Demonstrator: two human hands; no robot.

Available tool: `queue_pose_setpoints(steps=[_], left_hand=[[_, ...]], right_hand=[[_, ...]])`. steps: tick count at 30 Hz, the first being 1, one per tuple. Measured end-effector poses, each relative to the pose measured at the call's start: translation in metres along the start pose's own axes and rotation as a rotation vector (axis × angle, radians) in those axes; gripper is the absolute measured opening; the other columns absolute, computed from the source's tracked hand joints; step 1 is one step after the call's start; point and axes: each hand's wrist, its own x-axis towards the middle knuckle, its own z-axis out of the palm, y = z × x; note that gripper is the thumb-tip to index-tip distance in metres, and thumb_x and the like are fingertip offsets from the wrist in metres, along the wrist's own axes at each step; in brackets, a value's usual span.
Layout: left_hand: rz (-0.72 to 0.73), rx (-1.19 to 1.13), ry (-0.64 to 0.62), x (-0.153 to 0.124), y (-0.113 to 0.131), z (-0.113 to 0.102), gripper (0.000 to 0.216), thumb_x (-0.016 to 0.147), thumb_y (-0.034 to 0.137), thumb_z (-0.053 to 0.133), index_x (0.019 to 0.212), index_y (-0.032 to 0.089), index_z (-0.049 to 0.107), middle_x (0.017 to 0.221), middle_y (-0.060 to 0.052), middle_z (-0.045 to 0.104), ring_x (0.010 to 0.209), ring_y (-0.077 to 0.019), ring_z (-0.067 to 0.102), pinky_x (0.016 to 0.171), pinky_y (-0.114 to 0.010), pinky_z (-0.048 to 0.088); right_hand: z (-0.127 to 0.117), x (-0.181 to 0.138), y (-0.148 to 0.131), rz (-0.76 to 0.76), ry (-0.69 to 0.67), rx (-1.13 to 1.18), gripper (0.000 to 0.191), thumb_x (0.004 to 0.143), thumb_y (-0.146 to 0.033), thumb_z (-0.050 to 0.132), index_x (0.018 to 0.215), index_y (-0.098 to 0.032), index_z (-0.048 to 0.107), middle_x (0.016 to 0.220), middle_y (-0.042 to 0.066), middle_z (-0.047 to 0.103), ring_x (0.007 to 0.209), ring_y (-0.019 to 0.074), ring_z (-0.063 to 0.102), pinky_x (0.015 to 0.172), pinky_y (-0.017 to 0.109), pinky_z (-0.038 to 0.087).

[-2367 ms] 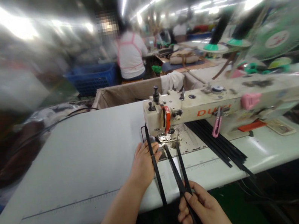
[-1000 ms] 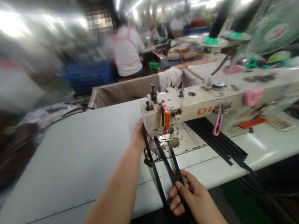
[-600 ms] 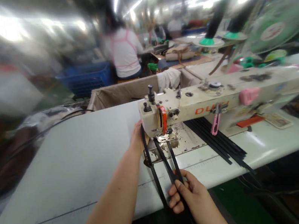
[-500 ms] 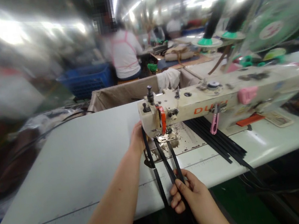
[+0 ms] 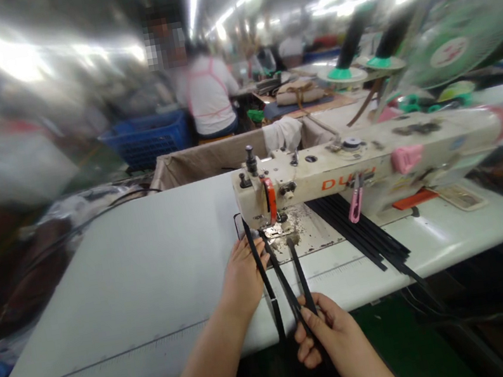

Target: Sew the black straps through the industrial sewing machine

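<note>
A white sewing machine (image 5: pixel 308 182) stands on the table, and a narrow black strap (image 5: pixel 286 282) runs from its presser foot (image 5: pixel 277 229) toward me. My right hand (image 5: pixel 325 327) pinches this strap in front of the table's edge, and a second length of strap (image 5: pixel 299 267) also reaches its fingers. Left of the foot, my left hand (image 5: pixel 242 277) lies flat with fingers stretched toward the needle plate. Another black strap (image 5: pixel 268 285) passes across those fingers and hangs over the front edge. Whether the left fingertips press on the middle strap cannot be made out.
Under the machine arm lies a bundle of black straps (image 5: pixel 360 231). Pink thread snips (image 5: pixel 356 200) hang on the machine's front. Behind the table stands a cloth-lined bin (image 5: pixel 207 155); farther back are a blue crate (image 5: pixel 147 138) and a seated person (image 5: pixel 211 95). A green fan (image 5: pixel 459 47) is at right.
My left hand has come toward me from behind the machine head to the front left of the presser foot. My right hand keeps its pinch and has shifted slightly down and right.
</note>
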Motion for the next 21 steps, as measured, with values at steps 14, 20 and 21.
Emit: queue_pose_setpoints(steps=[14, 20, 21], left_hand=[[0.013, -0.006, -0.028, -0.003, 0.001, -0.003, 0.032, 0.104, 0.028, 0.047, 0.127, 0.022, 0.068, 0.133, -0.008, 0.07, 0.136, -0.025, 0.056, 0.121, -0.052, 0.041], [-0.007, 0.008, -0.01, -0.003, 0.004, -0.003, 0.032, 0.104, 0.029, 0.049, 0.127, 0.02, 0.069, 0.133, -0.009, 0.07, 0.139, -0.027, 0.054, 0.122, -0.055, 0.039], [-0.01, 0.008, -0.008, -0.003, 0.005, -0.003, 0.032, 0.104, 0.03, 0.049, 0.127, 0.019, 0.069, 0.133, -0.009, 0.07, 0.139, -0.0274, 0.053, 0.122, -0.055, 0.039]], right_hand=[[-0.028, -0.011, -0.01, -0.322, 0.067, -0.447, 0.049, 0.088, -0.065, 0.06, 0.084, -0.019, 0.079, 0.085, 0.008, 0.077, 0.088, 0.027, 0.069, 0.082, 0.035, 0.052], [-0.023, -0.009, -0.013, -0.346, 0.042, -0.511, 0.04, 0.09, -0.056, 0.06, 0.1, -0.021, 0.077, 0.08, 0.003, 0.073, 0.079, 0.024, 0.065, 0.076, 0.032, 0.052], [-0.022, -0.009, -0.013, -0.349, 0.041, -0.528, 0.039, 0.091, -0.055, 0.059, 0.099, -0.022, 0.077, 0.076, 0.002, 0.071, 0.075, 0.023, 0.064, 0.073, 0.031, 0.052]])
